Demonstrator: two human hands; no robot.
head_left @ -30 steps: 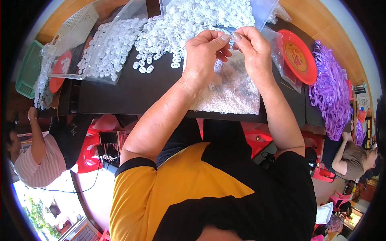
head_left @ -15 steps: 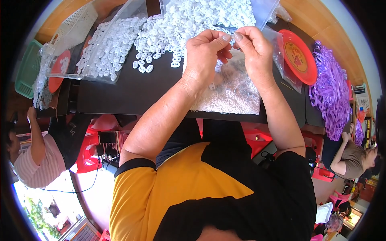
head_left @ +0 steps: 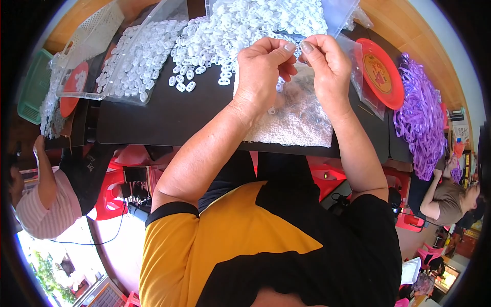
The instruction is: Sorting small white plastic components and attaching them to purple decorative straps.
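Note:
Both hands are raised over a white towel point(head_left: 302, 135) at the table's near edge, their fingertips close together. My left hand point(head_left: 258, 71) pinches with thumb and forefinger; what it holds is too small to make out. Opposite it, my right hand point(head_left: 330, 69) is closed in a similar pinch, its contents also unclear. Below the fingers, small clear bits point(head_left: 294, 105) lie scattered on the towel, and a white oval piece point(head_left: 280, 85) shows beside my left hand. Just beyond is a large heap of white two-holed oval plastic pieces point(head_left: 266, 20).
More white pieces fill a clear plastic bin point(head_left: 146, 97) at left. Beyond it are a green basket point(head_left: 31, 94) and a red plate point(head_left: 71, 100). At right lie a red round tray point(head_left: 394, 94), a clear bag point(head_left: 376, 108) and purple ribbons point(head_left: 422, 117). People sit at both sides.
My right hand has shifted slightly to the right, and the gap between the two hands' fingertips has widened a little. My left hand stays almost in place.

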